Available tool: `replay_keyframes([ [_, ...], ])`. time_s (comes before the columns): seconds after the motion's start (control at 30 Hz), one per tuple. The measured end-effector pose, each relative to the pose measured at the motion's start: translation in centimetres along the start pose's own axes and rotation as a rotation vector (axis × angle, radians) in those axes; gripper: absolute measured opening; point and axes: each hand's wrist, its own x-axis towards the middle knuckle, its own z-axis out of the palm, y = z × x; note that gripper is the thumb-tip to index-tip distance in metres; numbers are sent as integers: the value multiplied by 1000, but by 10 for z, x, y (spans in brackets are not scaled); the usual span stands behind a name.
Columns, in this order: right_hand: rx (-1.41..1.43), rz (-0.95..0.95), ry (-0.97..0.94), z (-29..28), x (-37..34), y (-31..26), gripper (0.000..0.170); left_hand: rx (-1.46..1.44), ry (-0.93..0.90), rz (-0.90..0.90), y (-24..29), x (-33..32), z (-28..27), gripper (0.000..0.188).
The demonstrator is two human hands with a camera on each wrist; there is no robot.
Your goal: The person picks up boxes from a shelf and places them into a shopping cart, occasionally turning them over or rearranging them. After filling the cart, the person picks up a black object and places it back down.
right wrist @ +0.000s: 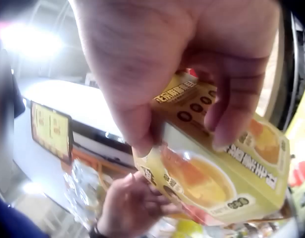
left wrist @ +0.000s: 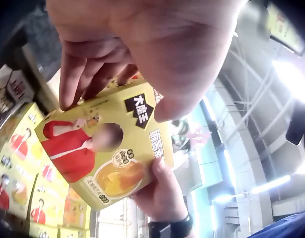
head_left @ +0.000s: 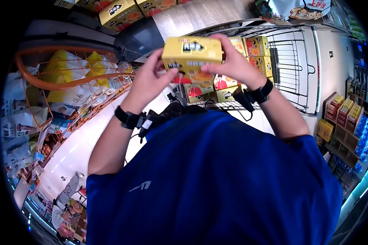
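Both hands hold up one yellow box (head_left: 192, 57) with black-and-white lettering, above the near left corner of a shopping cart. The left hand (head_left: 151, 77) grips its left end, thumb on the front face. On the right end, the right hand (head_left: 237, 65) has its fingers over the top edge and thumb on the front. In the left wrist view the box (left wrist: 103, 144) shows a figure in red and a bowl. The right wrist view has the right hand (right wrist: 182, 74) pinching the box (right wrist: 217, 163) from above. Similar boxes (head_left: 259, 47) lie stacked in the cart.
The wire cart (head_left: 290, 67) extends to the right. An orange-rimmed basket (head_left: 53, 85) of white and yellow bags stands at the left. More yellow boxes (head_left: 120, 14) sit at the top, beyond a dark surface (head_left: 141, 36). Stocked shelves (head_left: 343, 118) stand at the far right.
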Motion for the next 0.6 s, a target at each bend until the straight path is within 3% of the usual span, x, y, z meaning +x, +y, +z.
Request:
replay_keyframes([
  [0.03, -139, -9, -52, 2, -13, 19, 81, -18, -18, -2, -23, -5, 11, 60],
  [0.1, -108, 153, -134, 5, -39, 51, 83, -13, -119, -234, -47, -17, 27, 59],
  [0.2, -206, 49, -143, 15, -66, 102, 77, -95, -181, -420, -86, -31, 52, 67],
  [0.23, -318, -15, -146, 17, -72, 108, 77, -72, -182, -391, -90, -35, 64, 70],
  [0.3, -311, 83, -266, 21, -80, 128, 80, -9, -177, -392, -115, -40, 80, 71],
  [0.43, -422, -32, -264, 28, -87, 177, 77, -21, -177, -414, -140, -45, 101, 71],
  [0.6, -519, -54, -297, 27, -86, 193, 73, 155, -164, -339, -191, -42, 116, 57],
])
